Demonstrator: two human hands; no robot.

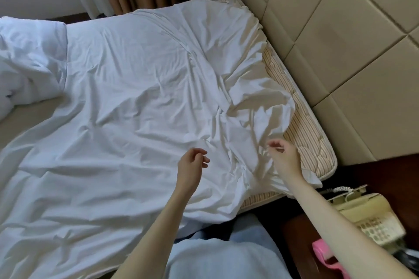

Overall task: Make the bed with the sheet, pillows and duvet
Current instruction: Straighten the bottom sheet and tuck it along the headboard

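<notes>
1. The mattress (310, 133) fills most of what I see. Its striped quilted top is bare along the padded headboard (340, 41) and at the near corner, so I judge I am in the sheet-laying step, with pillows and duvet yet to come.
2. The white sheet (136, 97) lies spread but heavily creased across the bed. Its head-end edge is bunched back from the headboard, and a loose flap hangs over the near corner.
3. A white heap of bedding (27, 63), which I take to be the duvet or pillows, sits at the far left on the bed, well apart from my hands.
4. A cream telephone (367, 217) sits on the dark bedside stand (301, 233) by my right arm, with something pink (326, 258) beside it.
5. My left hand (192, 163) hovers just above the sheet, fingers loosely curled and grasping nothing.
6. My right hand (283, 154) is at the rumpled sheet edge near the corner. Its fingers are curled, and I think they pinch a fold, but I cannot tell for sure.
7. Next I would need to draw that edge toward the headboard, cover the striped strip, then tuck the corner under.
</notes>
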